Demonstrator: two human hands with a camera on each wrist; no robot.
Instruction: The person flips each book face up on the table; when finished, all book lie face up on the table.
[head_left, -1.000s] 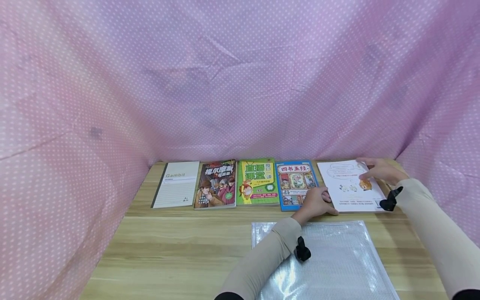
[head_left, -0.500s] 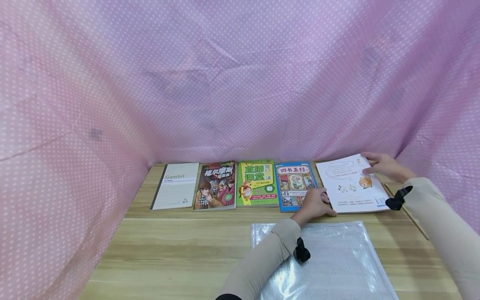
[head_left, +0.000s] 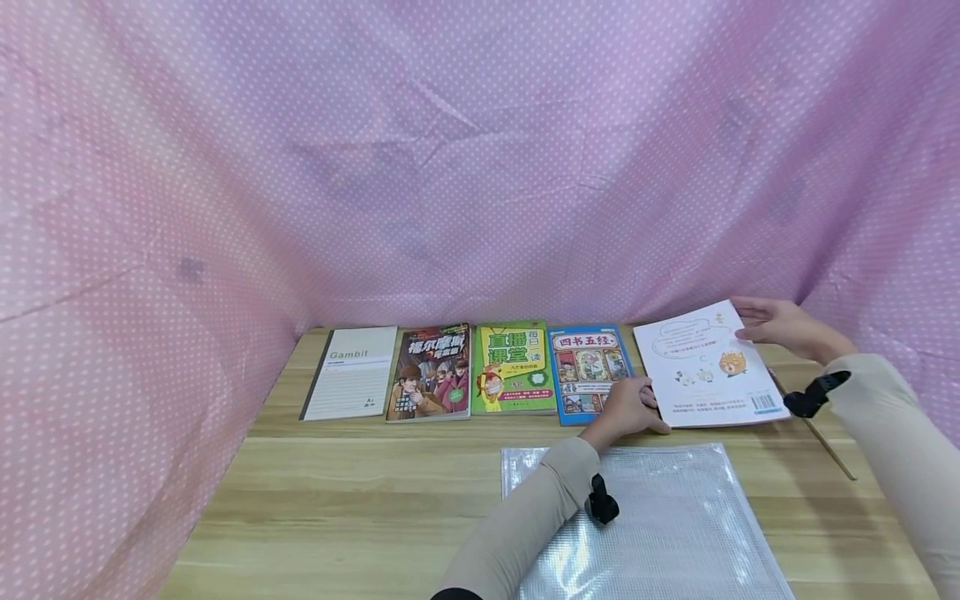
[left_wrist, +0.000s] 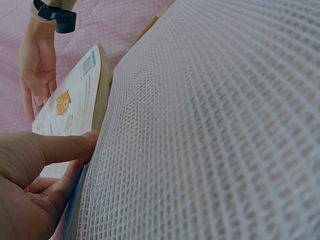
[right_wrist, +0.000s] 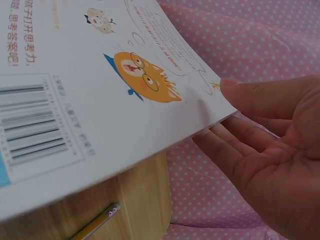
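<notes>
A white book (head_left: 705, 367) lies back cover up, its right side raised off the wooden table. My right hand (head_left: 787, 323) holds its far right corner. In the right wrist view, the thumb of that hand (right_wrist: 280, 145) rests on the cover and the fingers reach beneath it. My left hand (head_left: 628, 407) pinches the near left corner, the thumb (left_wrist: 70, 147) against the page edge in the left wrist view. Just left of the white book is a blue comic-style book (head_left: 588, 367), partly covered by the left hand.
Further left lie a green book (head_left: 517, 367), a dark detective-cover book (head_left: 431, 371) and a Gambit notebook (head_left: 351, 371). A clear mesh pouch (head_left: 667, 525) lies in front, under the left forearm. A pencil (head_left: 825, 442) lies at right. Pink dotted cloth (head_left: 480, 167) hangs behind.
My right hand has moved right and up, raising the right side of the white book. The pencil has come into sight beside it. My left hand has stayed at the near left corner.
</notes>
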